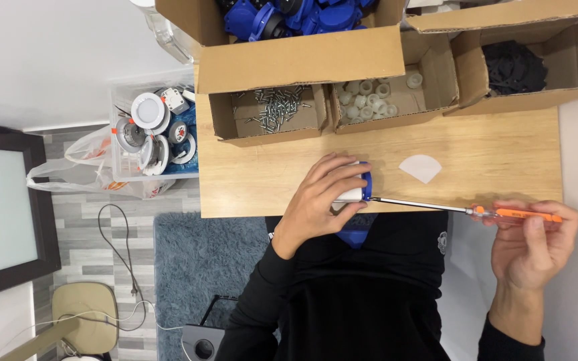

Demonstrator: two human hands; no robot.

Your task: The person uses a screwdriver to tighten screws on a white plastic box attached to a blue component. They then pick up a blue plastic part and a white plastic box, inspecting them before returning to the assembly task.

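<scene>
Head view, looking down. Left hand [321, 200]: fingers wrapped around white-and-blue part [357, 190], held at near edge of wooden table [490, 157]. Right hand [533, 244]: fingers pinching orange handle of screwdriver [463, 210], shaft level, tip against the part. Behind, on table: cardboard box of screws [272, 110], box of white rings [376, 93], box of blue parts [296, 17]. White fan-shaped piece [421, 167] lying apart.

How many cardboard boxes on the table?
4, along the far edge: blue parts box, screw box, white ring box, black parts box. More may sit out of frame.
</scene>
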